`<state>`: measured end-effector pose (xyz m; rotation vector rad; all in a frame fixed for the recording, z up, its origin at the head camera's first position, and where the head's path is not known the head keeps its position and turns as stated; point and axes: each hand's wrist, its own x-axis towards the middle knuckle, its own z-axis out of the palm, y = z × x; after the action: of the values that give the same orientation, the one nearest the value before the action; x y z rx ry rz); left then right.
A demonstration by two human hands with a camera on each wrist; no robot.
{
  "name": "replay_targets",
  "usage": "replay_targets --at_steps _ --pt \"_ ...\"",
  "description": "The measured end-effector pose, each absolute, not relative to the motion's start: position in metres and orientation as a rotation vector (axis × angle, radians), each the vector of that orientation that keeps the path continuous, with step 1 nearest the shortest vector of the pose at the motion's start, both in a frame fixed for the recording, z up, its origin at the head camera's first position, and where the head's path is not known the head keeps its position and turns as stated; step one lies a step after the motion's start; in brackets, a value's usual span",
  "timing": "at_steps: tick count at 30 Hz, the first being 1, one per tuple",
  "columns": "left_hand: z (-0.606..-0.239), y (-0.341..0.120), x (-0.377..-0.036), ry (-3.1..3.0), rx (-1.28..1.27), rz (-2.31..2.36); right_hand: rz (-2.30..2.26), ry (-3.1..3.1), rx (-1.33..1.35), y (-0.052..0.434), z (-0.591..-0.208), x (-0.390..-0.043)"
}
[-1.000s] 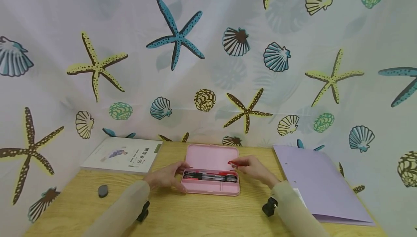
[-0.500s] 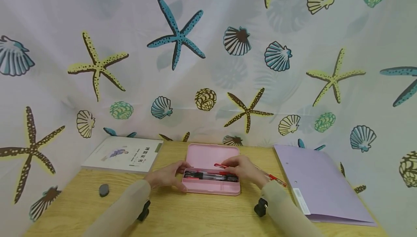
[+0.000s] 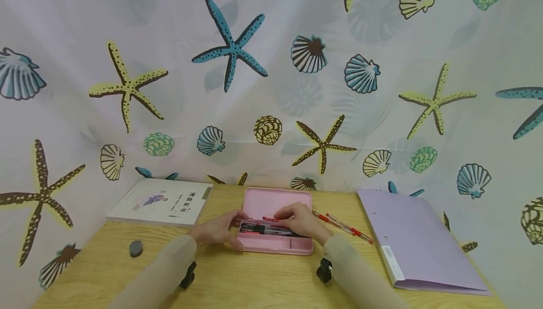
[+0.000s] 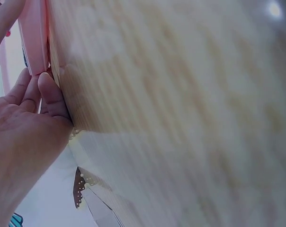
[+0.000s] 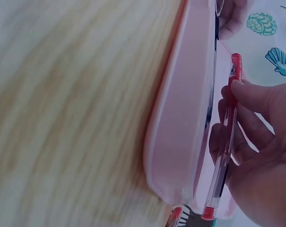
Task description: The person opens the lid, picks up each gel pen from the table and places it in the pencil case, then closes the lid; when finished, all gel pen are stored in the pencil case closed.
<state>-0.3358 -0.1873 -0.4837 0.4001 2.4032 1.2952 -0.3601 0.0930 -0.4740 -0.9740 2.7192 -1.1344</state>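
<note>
An open pink pencil case (image 3: 275, 243) lies on the wooden table (image 3: 254, 280), with several pens (image 3: 259, 228) in its tray and its lid (image 3: 263, 201) tilted back. My left hand (image 3: 217, 229) grips the case's left end (image 4: 34, 38), thumb against its side. My right hand (image 3: 299, 221) holds a red pen (image 3: 269, 218) level over the tray; the right wrist view shows the fingers pinching that red pen (image 5: 224, 142) beside the pink case (image 5: 181, 127). Two more red pens (image 3: 343, 227) lie on the table right of the case.
A white book (image 3: 161, 201) lies at the back left, a small grey eraser (image 3: 135, 248) in front of it. A lilac folder (image 3: 417, 240) lies at the right. A curtain with starfish and shells (image 3: 271, 73) hangs behind the table.
My right hand has moved left from the case's right end to over the tray, carrying a red pen. The two pens on the table are now uncovered. The left hand stayed put.
</note>
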Motion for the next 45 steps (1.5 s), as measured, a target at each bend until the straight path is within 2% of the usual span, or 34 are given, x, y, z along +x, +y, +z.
replay_targets --at_steps 15,28,45 --pt "-0.483 -0.189 -0.334 2.394 0.41 1.299 -1.03 2.76 -1.132 0.051 -0.474 -0.36" --pt "-0.485 -0.188 -0.336 2.404 0.416 1.288 -0.956 2.782 -1.225 0.041 -0.48 -0.367" --pt "-0.48 -0.187 -0.333 2.393 0.42 1.289 -0.885 2.845 -1.162 0.04 -0.482 -0.366"
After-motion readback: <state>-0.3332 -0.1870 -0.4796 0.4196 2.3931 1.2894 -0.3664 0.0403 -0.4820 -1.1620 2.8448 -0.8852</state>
